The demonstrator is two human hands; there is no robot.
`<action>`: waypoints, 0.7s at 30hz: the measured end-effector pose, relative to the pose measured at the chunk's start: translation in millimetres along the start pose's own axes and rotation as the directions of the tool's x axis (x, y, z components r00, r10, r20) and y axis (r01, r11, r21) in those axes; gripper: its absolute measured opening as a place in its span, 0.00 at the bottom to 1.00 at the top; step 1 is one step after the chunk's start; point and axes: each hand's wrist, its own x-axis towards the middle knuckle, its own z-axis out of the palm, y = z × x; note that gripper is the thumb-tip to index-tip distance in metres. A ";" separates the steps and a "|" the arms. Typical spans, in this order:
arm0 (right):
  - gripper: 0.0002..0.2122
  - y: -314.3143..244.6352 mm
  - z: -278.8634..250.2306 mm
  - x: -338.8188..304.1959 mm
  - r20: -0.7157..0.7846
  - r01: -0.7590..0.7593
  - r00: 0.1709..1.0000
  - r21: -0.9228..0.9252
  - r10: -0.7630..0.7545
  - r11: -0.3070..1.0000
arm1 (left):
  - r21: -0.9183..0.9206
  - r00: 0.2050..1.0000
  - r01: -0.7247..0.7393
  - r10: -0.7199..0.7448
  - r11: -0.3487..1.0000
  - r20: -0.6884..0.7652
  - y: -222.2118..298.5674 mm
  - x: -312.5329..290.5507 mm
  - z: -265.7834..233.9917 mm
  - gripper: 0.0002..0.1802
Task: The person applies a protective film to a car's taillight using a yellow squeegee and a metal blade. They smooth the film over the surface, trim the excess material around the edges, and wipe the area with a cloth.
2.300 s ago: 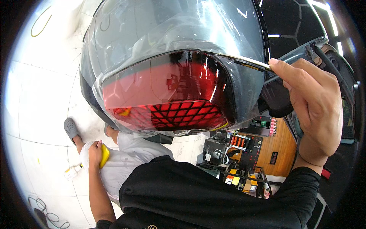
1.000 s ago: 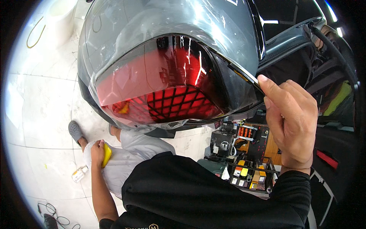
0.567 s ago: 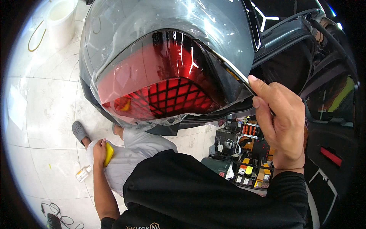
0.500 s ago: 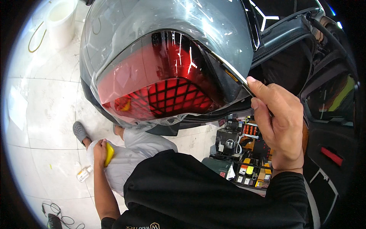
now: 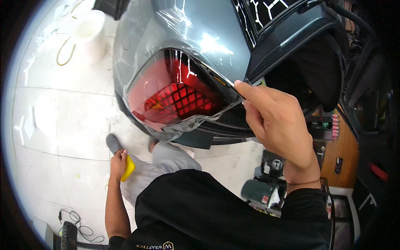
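My right hand (image 5: pixel 275 121) pinches a slim cutter knife (image 5: pixel 220 81) with a pale edge and a small yellow label. The knife lies along the upper right border of a red tail light (image 5: pixel 175 93). Over the light and the grey car body (image 5: pixel 200 25) clings clear film (image 5: pixel 162 135), its loose edge wrinkled below the lamp. The knife's tip is too small to make out. Lowered beside my thigh, my left hand (image 5: pixel 118 165) grips a flat yellow squeegee (image 5: pixel 129 168).
A white bucket (image 5: pixel 89 33) stands on the pale tiled floor at far left. Behind my right forearm are a dark green bin (image 5: pixel 256 191) and a wooden panel (image 5: pixel 339 154). The car's opening (image 5: pixel 304 71) lies to the right; a cable (image 5: pixel 77 223) is at lower left.
The view has shifted and the lamp looks smaller. My right hand stays at the lamp's right corner with the knife; my left still holds the squeegee low by my leg.
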 end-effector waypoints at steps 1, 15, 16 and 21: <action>0.17 1.0 2.7 -2.9 -0.013 0.003 1.000 0.007 -0.003 1.000 | 0.037 0.999 -0.029 0.029 0.999 -0.022 3.0 -7.0 -7.3 0.23; 0.10 6.6 33.2 -17.3 -0.158 0.088 0.985 0.152 -0.063 0.984 | -0.017 0.988 0.042 -0.044 0.999 -0.145 11.1 -64.4 23.8 0.23; 0.10 7.7 33.9 -18.0 -0.165 0.091 0.984 0.160 -0.064 0.983 | -0.024 0.988 0.043 -0.046 0.999 -0.150 8.5 -65.3 27.1 0.24; 0.11 7.2 34.7 -20.3 -0.178 0.074 0.983 0.160 -0.045 0.984 | 0.041 0.987 0.062 -0.055 0.997 -0.151 -0.4 -68.3 30.0 0.25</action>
